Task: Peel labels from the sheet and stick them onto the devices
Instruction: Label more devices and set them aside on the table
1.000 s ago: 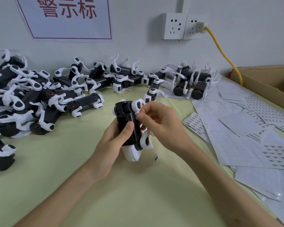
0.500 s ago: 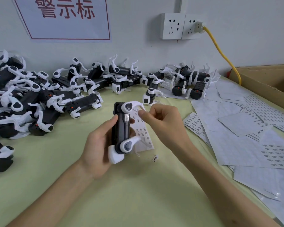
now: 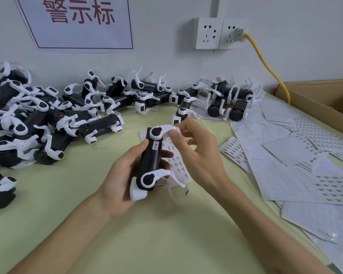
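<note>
Now our left hand (image 3: 119,180) holds one device (image 3: 150,161), label (image 3: 156,145) on, our right hand (image 3: 198,153) pinches it, and the pile (image 3: 28,123) probably waits.

Reads "警示标" in red on the wall sign (image 3: 83,24). Carries print too small to read on the label (image 3: 155,145) of the device (image 3: 150,161).

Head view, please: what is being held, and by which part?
The left hand grips the device round its black middle; whether the right hand holds anything cannot be told.
</note>
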